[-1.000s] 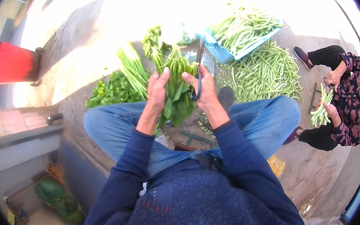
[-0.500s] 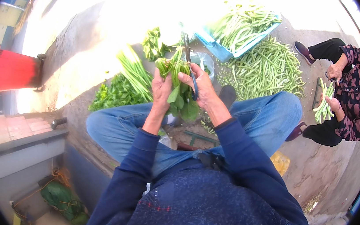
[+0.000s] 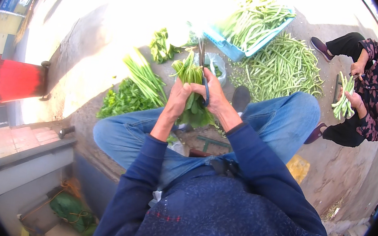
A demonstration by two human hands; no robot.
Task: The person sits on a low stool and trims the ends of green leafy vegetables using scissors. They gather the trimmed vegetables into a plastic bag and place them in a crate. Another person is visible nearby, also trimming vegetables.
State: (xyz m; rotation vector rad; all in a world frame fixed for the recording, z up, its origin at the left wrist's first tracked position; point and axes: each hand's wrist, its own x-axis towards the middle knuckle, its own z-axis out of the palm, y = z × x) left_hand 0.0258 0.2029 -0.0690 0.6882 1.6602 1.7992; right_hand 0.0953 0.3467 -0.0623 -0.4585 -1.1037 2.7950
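Over my lap, my left hand [image 3: 177, 99] is closed round a bunch of leafy greens [image 3: 189, 73]. The pale green stems stick up above my fingers, and the broad dark leaves hang down below between my hands. My right hand [image 3: 216, 97] grips a pair of scissors [image 3: 207, 93] with dark blue handles, its blades pointing up and away beside the stems. The right thumb reaches across to the bunch and meets the left thumb there. The fingers behind the greens are partly hidden.
Green beans [image 3: 288, 68] lie heaped beside a blue crate [image 3: 225, 47] of beans. Long stalks [image 3: 145, 75], bushy greens [image 3: 128, 99] and a leafy bunch [image 3: 161, 45] lie ahead-left. A plastic bag [image 3: 218, 65] sits beyond my hands. At right, a co-worker [image 3: 373, 92] holds beans. A red bin [image 3: 19, 81] stands left.
My left hand has shifted right toward my right hand, and the bunch is now held more tightly between them. The scissors remain in my right hand. The co-worker's hands moved slightly.
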